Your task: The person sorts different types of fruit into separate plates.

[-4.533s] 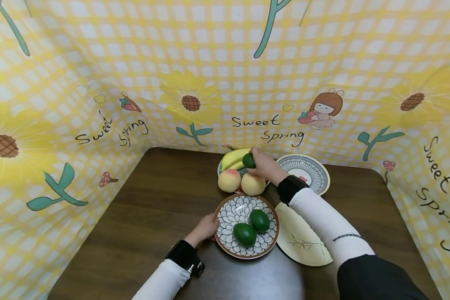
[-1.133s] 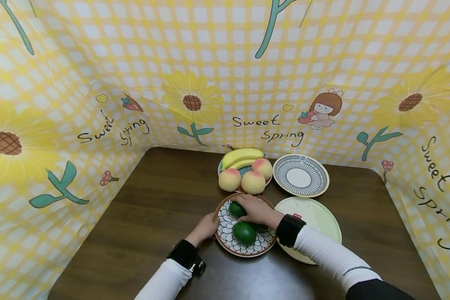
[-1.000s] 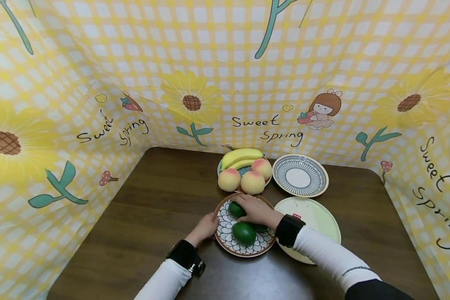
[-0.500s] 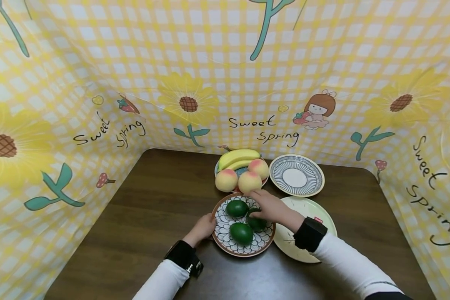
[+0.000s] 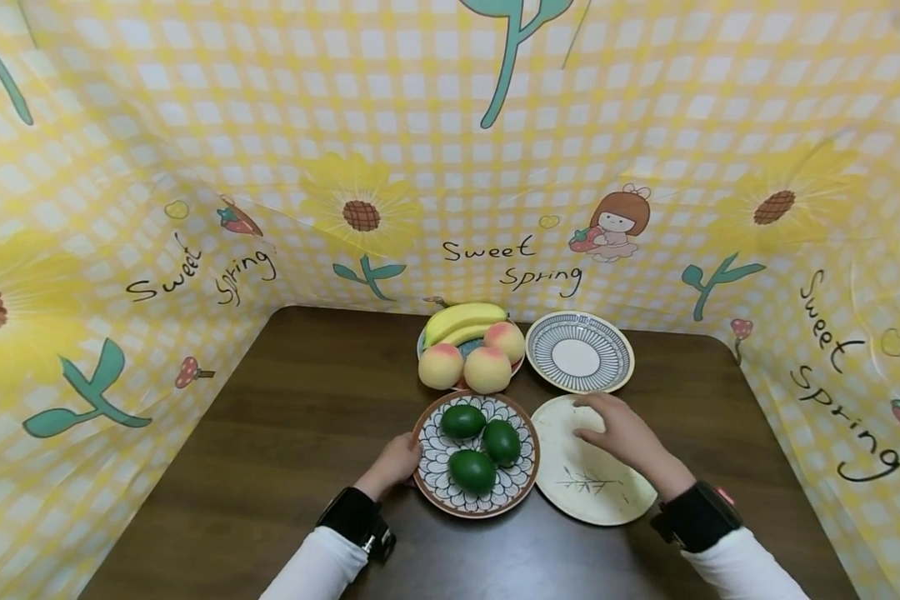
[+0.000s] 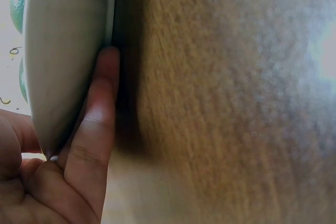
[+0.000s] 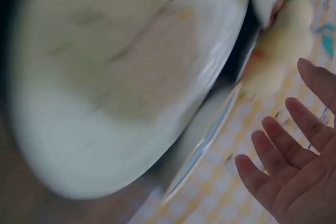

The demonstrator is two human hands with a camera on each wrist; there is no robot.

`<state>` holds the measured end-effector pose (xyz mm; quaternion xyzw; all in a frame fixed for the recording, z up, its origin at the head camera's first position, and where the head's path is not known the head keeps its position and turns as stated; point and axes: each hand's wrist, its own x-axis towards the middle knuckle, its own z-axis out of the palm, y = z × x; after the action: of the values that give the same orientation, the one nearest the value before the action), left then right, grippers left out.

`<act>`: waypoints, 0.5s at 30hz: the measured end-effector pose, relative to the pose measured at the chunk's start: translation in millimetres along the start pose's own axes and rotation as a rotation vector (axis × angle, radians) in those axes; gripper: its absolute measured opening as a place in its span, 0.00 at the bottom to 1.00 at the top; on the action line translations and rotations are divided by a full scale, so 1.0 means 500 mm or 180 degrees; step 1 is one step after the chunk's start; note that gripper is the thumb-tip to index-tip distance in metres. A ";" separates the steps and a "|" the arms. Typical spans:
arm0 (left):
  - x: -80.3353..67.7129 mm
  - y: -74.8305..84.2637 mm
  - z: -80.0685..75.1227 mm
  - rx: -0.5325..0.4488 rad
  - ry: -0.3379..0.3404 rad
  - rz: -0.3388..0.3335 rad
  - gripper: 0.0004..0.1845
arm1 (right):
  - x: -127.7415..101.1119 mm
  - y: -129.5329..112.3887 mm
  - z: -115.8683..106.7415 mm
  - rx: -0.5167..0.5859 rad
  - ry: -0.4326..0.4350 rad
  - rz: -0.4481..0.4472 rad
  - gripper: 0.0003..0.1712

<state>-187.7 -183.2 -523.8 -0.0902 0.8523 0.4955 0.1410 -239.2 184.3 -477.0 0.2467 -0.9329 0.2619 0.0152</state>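
Table [image 5: 307,417]: 3 avocados [image 5: 472,469] on plate [image 5: 435,467].

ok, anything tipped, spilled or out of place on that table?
Nothing stands out. Three green fruits sit inside the patterned plate, which the left hand holds by its rim. The open right hand is over the cream plate. Peaches and bananas are heaped on the far plate.

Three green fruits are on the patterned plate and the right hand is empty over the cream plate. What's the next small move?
Probably reach the right hand back to the fruit plate and pick up a peach. It hovers open over the cream plate, which holds nothing, while the left hand holds the rim of the patterned plate. Three peaches and bananas remain there.
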 end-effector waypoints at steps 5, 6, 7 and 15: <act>0.010 -0.025 0.002 -0.0148 -0.0085 0.0173 0.21 | -0.071 0.073 -0.019 0.0025 0.0175 0.0564 0.24; 0.010 -0.026 0.002 -0.0170 -0.0100 0.0198 0.21 | -0.084 0.086 -0.023 0.0030 0.0164 0.0712 0.26; 0.010 -0.025 0.003 -0.0208 -0.0095 0.0165 0.21 | -0.096 0.098 -0.027 0.0037 0.0115 0.0880 0.28; 0.002 0.003 0.005 -0.0109 0.0033 -0.0062 0.20 | -0.155 0.149 -0.027 0.0828 -0.0421 0.1913 0.35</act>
<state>-188.9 -180.1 -524.0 -0.1035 0.8435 0.5082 0.1399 -207.5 281.3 -513.5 -0.0231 -0.9216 0.3550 -0.1550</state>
